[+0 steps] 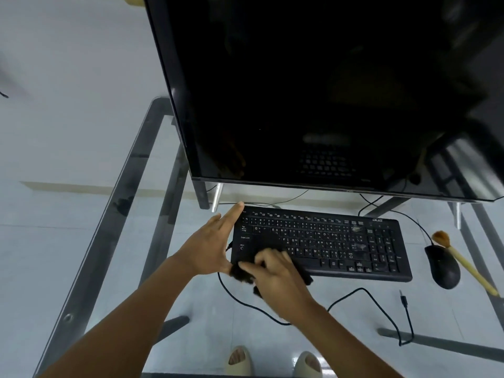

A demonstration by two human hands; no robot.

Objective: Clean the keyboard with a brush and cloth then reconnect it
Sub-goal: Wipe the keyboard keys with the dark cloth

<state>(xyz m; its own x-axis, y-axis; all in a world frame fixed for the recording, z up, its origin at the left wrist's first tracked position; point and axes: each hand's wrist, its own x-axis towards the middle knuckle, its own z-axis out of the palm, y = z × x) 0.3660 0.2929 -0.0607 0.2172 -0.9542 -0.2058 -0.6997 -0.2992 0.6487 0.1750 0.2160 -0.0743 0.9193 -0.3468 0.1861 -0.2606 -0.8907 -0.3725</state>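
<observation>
The black keyboard (321, 242) lies flat on the glass desk (114, 219), at 6 o'clock from the large dark monitor (313, 91) that stands over it.

The left hand (211, 245) rests at the keyboard's 9 o'clock edge, palm against the side, fingers straight and held together, the longest fingertip reaching the far left corner. It grips nothing.

The right hand (275, 275) sits over the keyboard's near left corner, fingers bent and clamped on a dark cloth (242, 274) pressed against the keys and front edge. Part of the cloth shows beyond the fingers at 9 o'clock and under the palm.

A black cable (368, 294) runs loose across the desk at 6 o'clock from the keyboard, with its plug (403, 297) lying free on the glass.

At 3 o'clock from the keyboard sits a black mouse (443, 267). The brush (463, 264), with a wooden handle and tan bristles, lies just beside the mouse on its 3 o'clock side, apart from both hands.
</observation>
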